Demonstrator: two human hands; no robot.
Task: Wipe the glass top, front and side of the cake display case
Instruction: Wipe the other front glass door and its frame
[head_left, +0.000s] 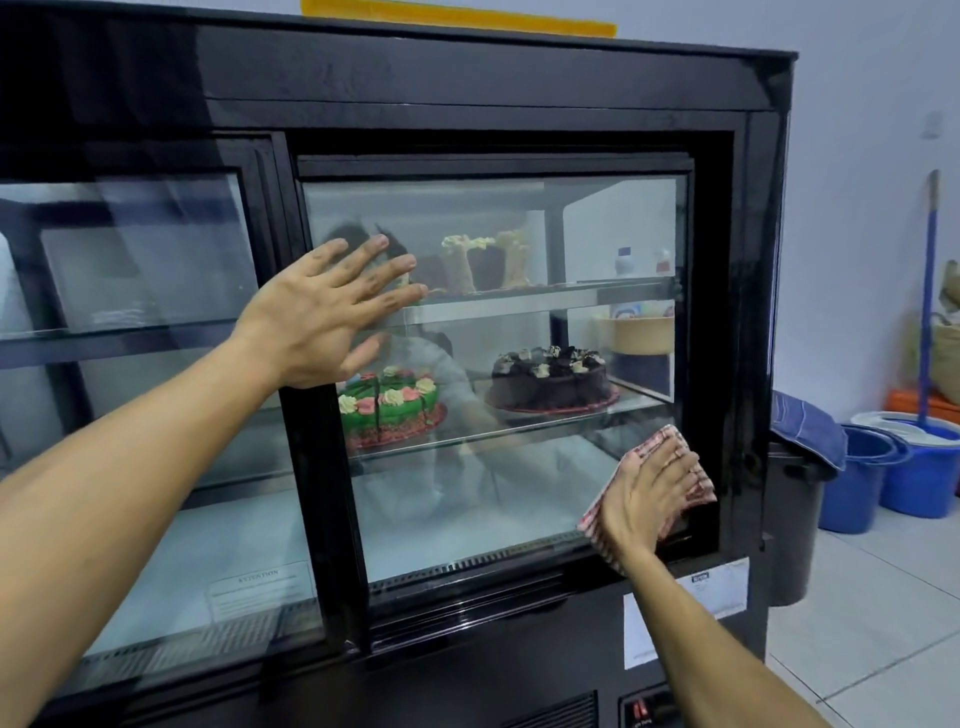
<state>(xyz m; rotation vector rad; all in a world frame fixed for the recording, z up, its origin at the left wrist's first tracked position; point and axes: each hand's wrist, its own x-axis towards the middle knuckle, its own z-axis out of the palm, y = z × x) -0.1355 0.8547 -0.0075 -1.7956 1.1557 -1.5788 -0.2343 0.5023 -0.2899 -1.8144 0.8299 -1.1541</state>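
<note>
The black cake display case (467, 83) fills the view, with two sliding glass panels on this side. My left hand (322, 312) lies flat with fingers spread against the right glass panel (467, 499), near its upper left corner. My right hand (649, 493) presses a red-and-white checked cloth (696, 480) flat onto the lower right corner of the same panel, against the black frame. Behind the glass sit a green cake (389, 405), a chocolate cake (550, 379) and a tall cake (483, 260) on the upper shelf.
To the right of the case stand a black bin (789, 519) draped with blue cloth, blue buckets (893, 467) and a blue-handled mop (927, 291) against the wall. A white tiled floor (862, 623) lies at lower right. A white label (722, 587) sits on the case's base.
</note>
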